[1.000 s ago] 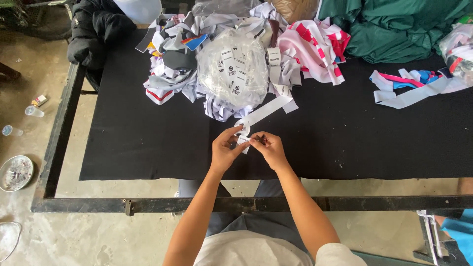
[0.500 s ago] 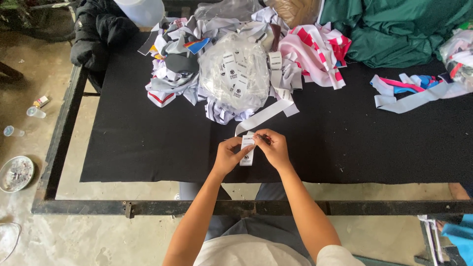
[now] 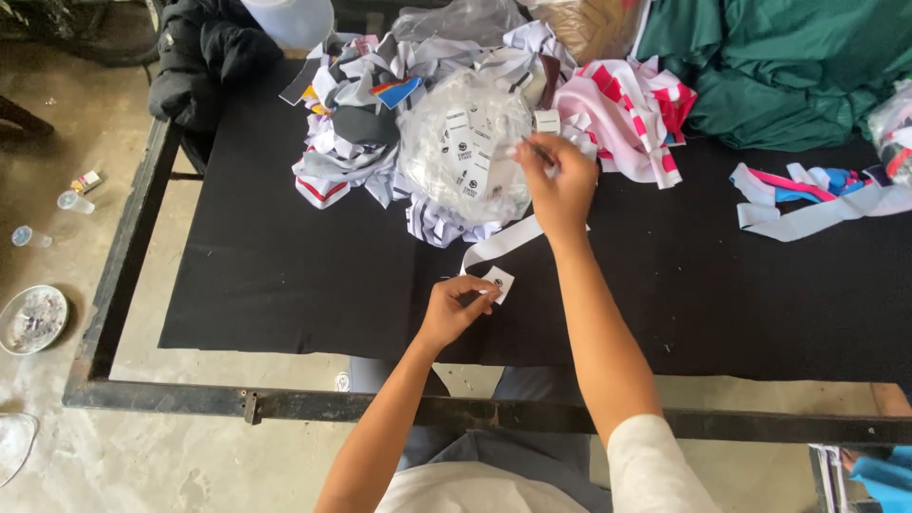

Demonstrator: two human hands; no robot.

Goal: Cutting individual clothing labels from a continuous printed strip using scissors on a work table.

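Observation:
My left hand [image 3: 456, 309] rests low on the black cloth-covered table [image 3: 285, 275] and pinches a small white label [image 3: 498, 282] at the end of a white fabric strip [image 3: 499, 244]. My right hand [image 3: 560, 180] is stretched forward to a clear plastic bag [image 3: 465, 157] holding several white labels; its fingers pinch at the bag's right edge, and I cannot tell whether a label is between them. The bag lies on a heap of grey, white and striped fabric strips [image 3: 351, 142].
Pink and white striped cloth [image 3: 636, 119] and green cloth [image 3: 788, 66] lie at the back right. Pale, pink and blue strips [image 3: 817, 199] lie at the right. A black jacket [image 3: 199, 62] hangs at the back left corner. A dish [image 3: 33, 318] sits on the floor.
Both hands were together over the white label and strip. My right hand has since let go and reached forward to the plastic bag, while my left hand kept the label.

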